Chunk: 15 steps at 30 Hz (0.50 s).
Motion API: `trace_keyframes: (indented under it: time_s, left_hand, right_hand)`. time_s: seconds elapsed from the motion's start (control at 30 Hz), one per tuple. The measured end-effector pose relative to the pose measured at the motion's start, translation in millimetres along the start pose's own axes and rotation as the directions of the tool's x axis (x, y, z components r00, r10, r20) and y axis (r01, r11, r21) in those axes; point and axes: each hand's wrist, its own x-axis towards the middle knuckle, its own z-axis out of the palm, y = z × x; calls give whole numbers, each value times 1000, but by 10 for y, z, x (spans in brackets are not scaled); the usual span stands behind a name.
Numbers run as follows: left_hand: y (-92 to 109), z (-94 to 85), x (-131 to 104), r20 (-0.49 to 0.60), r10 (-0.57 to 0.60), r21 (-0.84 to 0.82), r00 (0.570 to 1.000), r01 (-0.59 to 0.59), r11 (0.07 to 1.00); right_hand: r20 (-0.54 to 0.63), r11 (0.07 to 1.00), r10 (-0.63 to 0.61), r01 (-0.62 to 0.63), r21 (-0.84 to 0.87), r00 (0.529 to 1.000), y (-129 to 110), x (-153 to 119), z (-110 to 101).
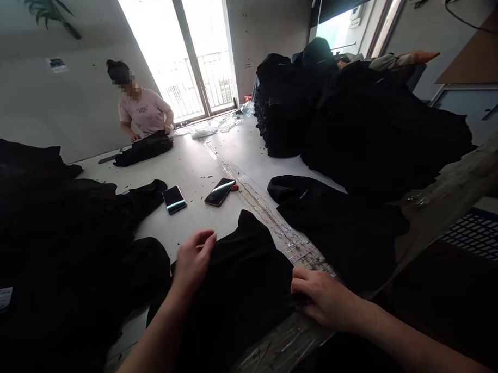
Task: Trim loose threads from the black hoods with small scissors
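Observation:
A black garment (240,279) lies spread on the table in front of me, partly bunched, with its lower part in shadow. Over its left upper edge is my left hand (192,262), fingers loosely curved and a gap between thumb and forefinger; nothing shows in it. My right hand (320,295) has its fingers curled closed at the garment's right edge, gripping the cloth there. A dark spot shows under those fingers, too dim to make out. Just beyond to the right lies another black garment (336,221) with small pale lettering.
Two phones, one on the left (174,200) and one on the right (220,192), lie on the white table (195,166). Black cloth heaps (50,231) fill the left; tall garment stacks (287,109) stand at right. Across the table, a person (146,111) handles black cloth. A blue crate (479,235) sits lower right.

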Motion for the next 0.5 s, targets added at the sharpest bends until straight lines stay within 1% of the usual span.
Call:
trace_keyframes:
  time_s: [0.03, 0.1, 0.17, 0.2, 0.23, 0.3, 0.33, 0.37, 0.4, 0.43, 0.47, 0.5]
  left_hand:
    - [91, 196, 213, 32, -33, -45, 999, 34, 998]
    - [222, 543, 592, 95, -66, -61, 993, 72, 996]
    - [297, 783, 847, 214, -127, -61, 969, 142, 988]
    - [322, 851, 916, 285, -153, -63, 946, 178, 982]
    - [340, 883, 945, 354, -173, -74, 919, 211, 975]
    - [365, 856, 891, 463, -174, -129, 869, 260, 957]
    - [371, 809, 819, 492, -159, -166, 856, 271, 948]
    - [374, 749, 725, 508, -138, -224, 851, 284, 932]
    - [372, 685, 616, 518, -116, -305, 848, 309, 901]
    - [367, 623, 499, 522, -98, -404, 847, 347, 846]
    - [356, 571, 382, 521, -90, -509, 849, 394, 766]
    - [342, 529, 270, 518, -95, -603, 850, 441, 664]
  right_hand:
    - [-19, 1000, -1, 1, 7, 1000, 5, -13, 22]
    - [-60, 1000, 4, -3, 23, 998, 19, -49, 64]
    - [-85, 998, 14, -9, 57, 996, 40, -85, 72]
    - [-84, 996, 19, -11, 93, 996, 55, -96, 54]
    - [-83, 990, 28, -15, 143, 996, 74, -97, 19]
    - [-116, 966, 59, -27, 259, 992, 112, -58, -99]
    - [-168, 950, 88, -32, 311, 982, 125, -13, -174]
    - [-242, 935, 127, -35, 353, 962, 129, 51, -253]
    - [-323, 922, 172, -37, 385, 931, 120, 132, -330]
    - [-391, 910, 213, -36, 413, 895, 96, 228, -399]
    - [-432, 899, 242, -33, 437, 869, 57, 333, -456]
    - [-441, 888, 253, -26, 459, 861, 7, 443, -498]
